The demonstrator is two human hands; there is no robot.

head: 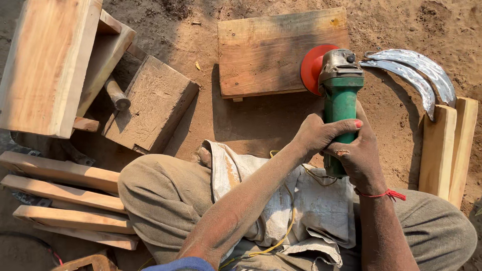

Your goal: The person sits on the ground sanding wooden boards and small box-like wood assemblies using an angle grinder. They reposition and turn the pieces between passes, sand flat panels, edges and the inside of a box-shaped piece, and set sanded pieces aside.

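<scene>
A green angle grinder (341, 93) with a grey metal head and a red disc (312, 67) points away from me, its disc at the right end of a flat wooden board (266, 52). My left hand (317, 134) is wrapped over the grinder's green body from the left. My right hand (357, 156) grips the same body from the right, lower down, a red thread at its wrist. Two curved metal sickle blades (419, 75) lie on the sandy ground just right of the grinder head.
A dusty cloth (311, 206) covers my lap, with a yellow cord (288, 231) running across it. Wooden blocks (150, 103) and a thick plank (47, 62) lie at upper left, several slats (65, 200) at lower left, two upright slats (449, 145) at right.
</scene>
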